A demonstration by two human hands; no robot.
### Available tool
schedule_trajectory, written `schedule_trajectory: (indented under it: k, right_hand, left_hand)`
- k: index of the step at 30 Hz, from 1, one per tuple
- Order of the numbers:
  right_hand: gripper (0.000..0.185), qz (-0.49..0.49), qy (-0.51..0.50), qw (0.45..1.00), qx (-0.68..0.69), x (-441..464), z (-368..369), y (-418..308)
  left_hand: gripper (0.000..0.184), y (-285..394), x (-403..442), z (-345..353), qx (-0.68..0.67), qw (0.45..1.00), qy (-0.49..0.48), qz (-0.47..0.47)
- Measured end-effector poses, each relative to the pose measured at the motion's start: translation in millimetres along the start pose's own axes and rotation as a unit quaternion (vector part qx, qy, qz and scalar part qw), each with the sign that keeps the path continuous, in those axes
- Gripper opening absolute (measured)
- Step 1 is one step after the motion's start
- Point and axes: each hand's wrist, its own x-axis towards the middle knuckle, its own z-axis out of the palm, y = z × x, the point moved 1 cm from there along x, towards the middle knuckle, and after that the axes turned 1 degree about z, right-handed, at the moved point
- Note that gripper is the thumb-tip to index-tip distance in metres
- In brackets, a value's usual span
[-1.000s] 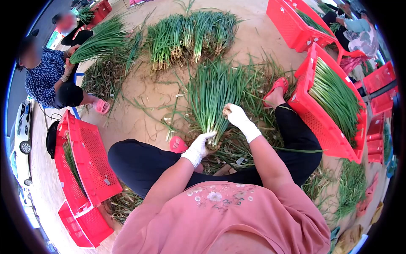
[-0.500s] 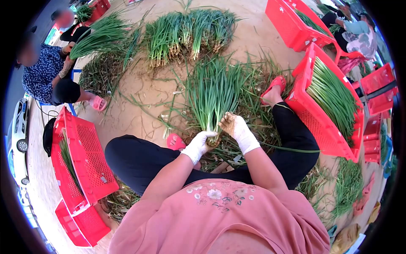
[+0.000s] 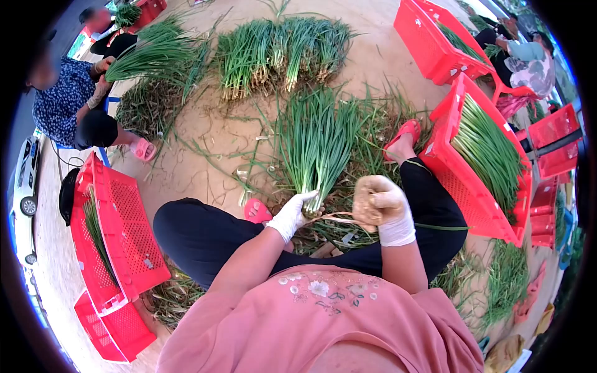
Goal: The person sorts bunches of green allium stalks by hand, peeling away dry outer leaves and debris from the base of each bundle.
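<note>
A bunch of green onions [image 3: 315, 140] fans out away from me, its pale root ends toward my lap. My left hand [image 3: 292, 214], in a white glove, wraps round those root ends. To the right my right hand [image 3: 380, 204], gloved and soiled brown at the fingers, is closed in a fist, apart from the bunch. A thin brownish strip of leaf [image 3: 336, 217] stretches from the root ends to this fist. Loose leaf trimmings [image 3: 339, 235] lie beneath both hands.
Several tied bunches [image 3: 283, 56] lie on the ground ahead. A red crate [image 3: 476, 205] of green onions stands at right, another red crate [image 3: 134, 230] at left. A co-worker [image 3: 68, 102] sits at the left holding green onions. My legs frame the work spot.
My right hand has moved right and toward me from the root ends, closing into a fist and drawing out a thin strip. My left hand keeps its grip on the bunch.
</note>
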Motion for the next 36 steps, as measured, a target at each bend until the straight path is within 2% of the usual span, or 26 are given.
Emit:
schedule_trajectory:
  k: [2, 3, 4, 5, 6, 7, 8, 9, 10, 11, 13, 15, 17, 18, 19, 20, 21, 23, 25, 26, 27, 29, 31, 33, 34, 36]
  right_hand:
    - [0.024, -0.104, -0.094, 0.99, -0.011, -20.4, -19.8, -29.1]
    - [0.021, -0.236, 0.169, 0.957, -0.008, -39.8, -34.6, -27.1]
    - [0.016, -0.225, -0.064, 0.972, 0.018, -38.3, -47.8, -50.6]
    - [0.019, -0.211, 0.028, 0.976, 0.054, -52.0, -76.4, -55.0]
    - [0.022, -0.097, 0.261, 0.929, -0.245, -59.5, -119.2, -41.8]
    - [0.026, 0.034, 0.452, 0.734, -0.506, -65.4, -157.1, -29.2]
    - [0.027, 0.033, 0.478, 0.523, -0.705, -62.2, -163.5, -15.0]
    - [0.028, 0.029, 0.466, 0.268, -0.843, -50.3, -165.3, 4.2]
    - [0.028, -0.012, 0.47, 0.489, -0.735, -29.7, -188.4, 20.7]
    - [0.029, -0.049, 0.444, 0.682, -0.579, -7.7, -206.8, 38.8]
    - [0.029, -0.026, 0.422, 0.619, -0.661, 36.4, -206.9, 62.7]
    - [0.027, 0.127, 0.423, 0.488, -0.753, 64.1, -180.9, 71.3]
    - [0.025, 0.209, 0.412, 0.484, -0.743, 75.6, -195.4, 84.2]
    - [0.024, 0.186, 0.433, 0.535, -0.701, 75.7, -206.1, 84.2]
    - [0.025, 0.082, 0.454, 0.552, -0.695, 73.9, -225.6, 83.2]
    - [0.021, 0.028, 0.517, 0.657, -0.549, 72.6, -230.4, 72.2]
    - [0.018, -0.025, 0.562, 0.734, -0.381, 69.5, -236.4, 61.6]
    - [0.012, -0.119, 0.568, 0.795, -0.178, 51.2, -202.9, 16.8]
    - [0.005, -0.28, 0.554, 0.776, -0.112, 27.9, -208.8, -4.3]
    - [0.006, -0.227, 0.63, 0.717, -0.194, 20.4, -197.1, -11.6]
    - [0.01, -0.191, 0.609, 0.674, -0.372, 14.8, -213.1, -1.9]
    - [0.03, 0.063, 0.519, 0.759, -0.389, 19.2, -176.3, 22.6]
    - [0.046, 0.215, 0.454, 0.743, -0.441, 34.4, -143.1, 60.0]
    - [0.049, 0.273, 0.355, 0.661, -0.602, 40.0, -156.2, 93.3]
    - [0.049, 0.273, 0.354, 0.661, -0.602, 39.1, -155.6, 95.2]
    - [0.035, 0.261, 0.394, 0.676, -0.565, 37.3, -154.0, 100.3]
  left_hand:
    - [0.027, 1.9, -3.2, -2.4, 0.017, 1.0, 0.007, -0.017]
    - [0.027, 1.1, -2.3, -3.7, 0.006, 1.0, 0.007, -0.026]
    - [0.028, 0.4, -2.2, -4.6, -0.004, 0.999, 0.006, -0.035]
    - [0.028, 0.9, -3.7, -4.4, -0.002, 0.999, 0.006, -0.037]
    - [0.028, 1.2, -5.7, -3.2, 0.001, 1.0, 0.006, -0.03]
    - [0.028, 0.8, -5.9, -1.7, 0.003, 1.0, 0.005, -0.021]
    - [0.028, 0.6, -5.7, -1.0, 0.0, 1.0, 0.013, -0.027]
    - [0.028, 0.9, -5.1, -0.6, 0.003, 1.0, 0.01, -0.026]
    - [0.027, 0.4, -2.7, 0.1, 0.002, 0.999, 0.015, -0.03]
    - [0.026, -1.3, -2.7, -0.9, 0.0, 0.999, 0.023, -0.036]
    - [0.025, -1.2, -4.4, 0.7, 0.016, 0.999, 0.035, -0.019]
    - [0.023, -2.7, -1.3, -0.9, 0.011, 0.999, 0.042, -0.014]
    - [0.022, -2.5, -4.4, 3.4, 0.017, 0.998, 0.066, -0.011]
    - [0.023, -2.2, -6.2, 2.9, 0.021, 0.999, 0.045, -0.004]
    - [0.024, -1.6, -6.9, 1.8, 0.024, 0.999, 0.024, 0.002]
    - [0.025, -1.7, -5.8, 0.7, 0.012, 1.0, 0.013, 0.004]
    - [0.025, -3.3, -4.0, -1.2, 0.008, 1.0, 0.013, 0.001]
    - [0.025, -3.1, 0.8, -4.8, 0.01, 0.999, 0.027, -0.016]
    - [0.025, -3.5, 0.2, -5.2, 0.007, 0.999, 0.026, -0.024]
    - [0.025, -3.6, -1.0, -5.0, 0.01, 0.999, 0.03, -0.027]
    - [0.025, -3.5, -1.3, -3.8, 0.012, 0.999, 0.033, -0.028]
    - [0.024, -5.3, 1.3, -4.7, 0.02, 0.999, 0.031, -0.03]
    - [0.026, -7.1, 3.8, -3.4, 0.035, 0.999, 0.035, -0.002]
    - [0.027, -7.9, 4.2, -2.5, 0.022, 0.999, 0.036, -0.005]
    - [0.028, -7.8, 4.1, -4.1, 0.011, 0.999, 0.039, -0.007]
    - [0.027, -7.3, 4.5, -8.0, 0.003, 0.999, 0.034, -0.009]
